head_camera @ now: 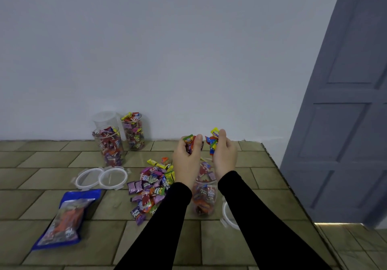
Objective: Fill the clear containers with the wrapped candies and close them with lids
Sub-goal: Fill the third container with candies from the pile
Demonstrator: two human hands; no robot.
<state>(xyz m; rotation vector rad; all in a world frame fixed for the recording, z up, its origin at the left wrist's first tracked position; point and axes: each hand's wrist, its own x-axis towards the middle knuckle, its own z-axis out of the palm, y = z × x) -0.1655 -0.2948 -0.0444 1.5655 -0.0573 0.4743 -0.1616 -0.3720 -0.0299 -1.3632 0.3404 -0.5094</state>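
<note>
Head view takes in a tiled surface (62, 160) that meets a pale wall (167, 49) at twelve o'clock. Far out at eight o'clock lies a blue candy bag (67, 219) with a clear window, flat on the tiles. Just past it toward ten o'clock sit two white-rimmed lids (101, 178), side by side and touching. Farther toward eleven o'clock, near the wall, stand three clear jars: an empty jar (104, 119) at the back, a full jar (110, 146) in front of it, and another full jar (133, 131) just beside them on the right, both packed with wrappers to the rim and without lids. At the centre a loose pile of candies (150, 186) in purple, red, yellow and green wrappers spreads over the tiles. Just right of the pile stands the open jar (204, 194), partly filled and upright, between the two black sleeves (167, 217). Above its mouth the left hand (186, 160) curls round a bunch of wrapped sweets (189, 141), fingers closed on them. Beside it, toward one o'clock, the right hand (225, 156) grips another bunch (212, 141), a yellow wrapper sticking out at the top. The two hands are near each other but apart. At four o'clock a third lid (227, 217) shows partly behind the right forearm, just beside the jar. A grey panelled door (345, 102) fills the three o'clock side.
</note>
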